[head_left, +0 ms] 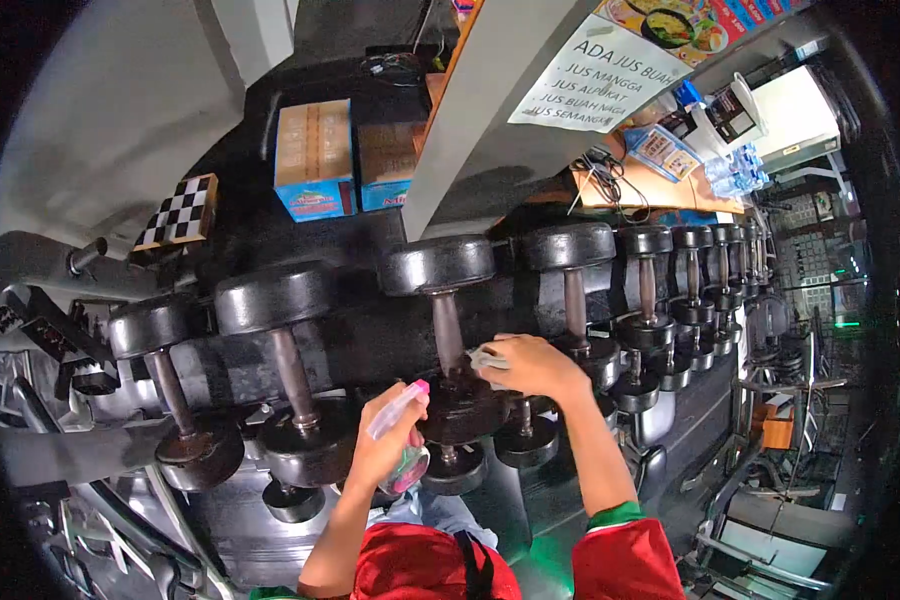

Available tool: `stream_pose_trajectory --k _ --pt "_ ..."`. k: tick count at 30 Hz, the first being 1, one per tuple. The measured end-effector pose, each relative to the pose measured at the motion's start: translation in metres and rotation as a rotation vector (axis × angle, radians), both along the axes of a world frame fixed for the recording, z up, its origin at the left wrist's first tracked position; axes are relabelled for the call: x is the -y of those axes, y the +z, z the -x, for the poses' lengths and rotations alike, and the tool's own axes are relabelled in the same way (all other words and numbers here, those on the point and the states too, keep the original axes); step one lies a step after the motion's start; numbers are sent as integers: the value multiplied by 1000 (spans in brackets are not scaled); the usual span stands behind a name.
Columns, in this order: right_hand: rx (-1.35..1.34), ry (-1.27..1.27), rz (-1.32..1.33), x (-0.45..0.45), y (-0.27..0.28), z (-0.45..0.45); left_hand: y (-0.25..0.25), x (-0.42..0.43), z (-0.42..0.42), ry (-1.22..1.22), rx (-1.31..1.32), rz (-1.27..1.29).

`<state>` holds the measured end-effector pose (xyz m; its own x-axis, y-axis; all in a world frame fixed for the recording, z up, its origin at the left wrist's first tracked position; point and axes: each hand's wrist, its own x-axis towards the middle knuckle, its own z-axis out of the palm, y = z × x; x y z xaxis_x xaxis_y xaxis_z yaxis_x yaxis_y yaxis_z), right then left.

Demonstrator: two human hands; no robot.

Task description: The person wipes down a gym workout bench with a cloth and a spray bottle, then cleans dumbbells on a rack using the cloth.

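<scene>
A clear spray bottle [407, 468] with a pink and white nozzle is in my left hand [378, 440], whose fingers are wrapped round its neck. My right hand [532, 366] grips a grey cloth [489, 366] beside the handle of a large black dumbbell [448, 335]. This dumbbell lies on the rack with its handle pointing towards me. The bottle is just left of its near end. To its left lies another large dumbbell [292, 370]; to its right, a further one [574, 300].
More dumbbells [694, 270] run along the rack to the right, with smaller ones below. Behind stand cardboard boxes [313, 150], a checkered board [178, 212], a grey pillar [490, 110] with a paper sign [595, 80], and a table [610, 190] with bottles.
</scene>
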<state>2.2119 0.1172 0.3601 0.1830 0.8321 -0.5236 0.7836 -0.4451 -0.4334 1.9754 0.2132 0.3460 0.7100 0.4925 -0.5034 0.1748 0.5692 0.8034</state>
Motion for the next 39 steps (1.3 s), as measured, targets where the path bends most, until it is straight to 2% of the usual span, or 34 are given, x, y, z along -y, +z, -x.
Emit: stream_pose_trajectory --k 2,4,8,12,16,18,21,24,25,28,30,32,35,38,39 --pt "-51 -25 77 2 24 1 0 0 0 -12 -13 -5" --pt "-44 -11 15 4 38 2 0 -1 -1 -27 -18 -18" --pt "87 -90 14 5 -13 3 3 0 -1 4 -5 30" --pt "223 -15 -10 -4 -14 17 4 -1 -1 -6 -16 6" --pt "147 21 50 -6 20 17 -4 -1 0 -26 -23 -10" --pt "120 70 46 -14 48 22 -9 2 1 -36 -47 -183" --pt "-2 157 -45 -19 69 32 0 1 1 15 -30 -113" --pt "-58 200 -126 -30 61 49 10 -4 6 69 53 11" --pt "-3 242 -177 -33 49 53 12 -3 9 101 115 49" --pt "91 339 -138 -54 35 66 23 -8 21 129 196 -34" --pt "57 339 -221 -60 10 78 24 -12 29 128 228 5" --pt "373 389 -134 -71 -12 98 33 -16 32 4 205 77" --pt "384 411 -61 -91 -28 103 28 -17 34 -56 272 112" --pt "308 467 -110 -86 -14 89 20 -18 33 -27 314 67" --pt "273 488 -198 -80 -12 81 24 -17 32 16 289 82"
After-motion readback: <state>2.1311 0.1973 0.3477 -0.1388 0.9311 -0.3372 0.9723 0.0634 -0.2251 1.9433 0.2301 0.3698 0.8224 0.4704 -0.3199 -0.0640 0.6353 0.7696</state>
